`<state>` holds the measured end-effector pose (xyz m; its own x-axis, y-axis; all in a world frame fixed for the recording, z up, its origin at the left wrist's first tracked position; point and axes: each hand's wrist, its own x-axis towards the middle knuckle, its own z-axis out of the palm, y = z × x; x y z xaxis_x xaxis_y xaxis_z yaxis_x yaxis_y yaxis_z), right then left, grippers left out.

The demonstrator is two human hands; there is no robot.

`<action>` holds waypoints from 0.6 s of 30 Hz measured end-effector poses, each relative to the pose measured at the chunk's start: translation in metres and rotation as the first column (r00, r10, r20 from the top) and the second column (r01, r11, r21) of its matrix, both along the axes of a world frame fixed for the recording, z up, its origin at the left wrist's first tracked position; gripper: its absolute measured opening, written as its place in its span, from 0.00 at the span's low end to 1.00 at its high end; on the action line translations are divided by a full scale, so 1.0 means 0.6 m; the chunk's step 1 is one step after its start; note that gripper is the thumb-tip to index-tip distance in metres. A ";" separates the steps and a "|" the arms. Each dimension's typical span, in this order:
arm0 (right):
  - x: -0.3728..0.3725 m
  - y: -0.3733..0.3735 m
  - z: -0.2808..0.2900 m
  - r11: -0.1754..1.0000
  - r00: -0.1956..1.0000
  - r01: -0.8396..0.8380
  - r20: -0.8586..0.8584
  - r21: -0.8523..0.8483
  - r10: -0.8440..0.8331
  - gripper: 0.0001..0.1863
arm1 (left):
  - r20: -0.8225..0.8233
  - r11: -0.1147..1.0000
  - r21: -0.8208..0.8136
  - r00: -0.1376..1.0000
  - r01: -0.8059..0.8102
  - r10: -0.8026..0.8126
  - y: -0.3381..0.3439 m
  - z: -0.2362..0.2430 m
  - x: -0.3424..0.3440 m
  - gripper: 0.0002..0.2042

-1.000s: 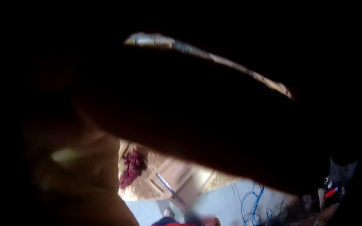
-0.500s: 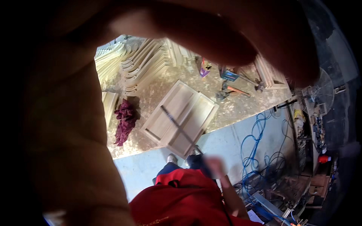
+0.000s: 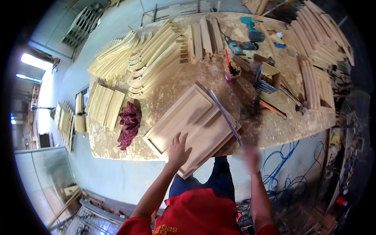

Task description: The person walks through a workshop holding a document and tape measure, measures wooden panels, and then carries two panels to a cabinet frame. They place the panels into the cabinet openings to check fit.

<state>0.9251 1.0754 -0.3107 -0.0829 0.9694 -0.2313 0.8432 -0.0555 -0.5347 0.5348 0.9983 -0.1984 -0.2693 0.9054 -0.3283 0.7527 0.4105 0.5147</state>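
My left hand [image 3: 178, 149] rests with its fingers apart on a pale wooden panel [image 3: 194, 117] with raised borders and recessed fields, lying askew at the bench's front edge. My right hand [image 3: 250, 160], blurred, is closed at the near end of a long metal measuring strip [image 3: 225, 116] angled along the panel's right side. A crumpled maroon cloth [image 3: 129, 125] lies left of the panel. A hammer [image 3: 272, 109] lies to its right.
The stained workbench [image 3: 158, 109] carries stacked curved wooden parts [image 3: 150, 62], straight slats [image 3: 105, 105], two drills [image 3: 246, 31], a paint tin [image 3: 232, 71], a box [image 3: 268, 78] and more timber [image 3: 317, 35]. Blue hoses [image 3: 274, 168] lie on the floor at right.
A hand that covered most of the view has moved away, uncovering the whole bench. My left hand is now on the panel.
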 end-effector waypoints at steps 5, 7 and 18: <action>-0.127 0.167 0.115 0.986 0.989 -0.092 0.101 -0.140 0.106 0.18 | -0.317 0.984 -0.153 0.947 -0.095 0.042 0.016 -0.105 0.048 0.44; -0.138 0.215 0.092 0.964 0.980 -0.155 0.086 -0.217 0.177 0.17 | -0.342 0.971 -0.179 0.936 -0.155 0.087 0.033 -0.127 0.063 0.41; -0.073 0.234 0.063 0.916 0.973 -0.191 0.056 -0.352 0.224 0.17 | -0.417 0.943 -0.247 0.903 -0.223 0.105 0.071 -0.146 0.073 0.39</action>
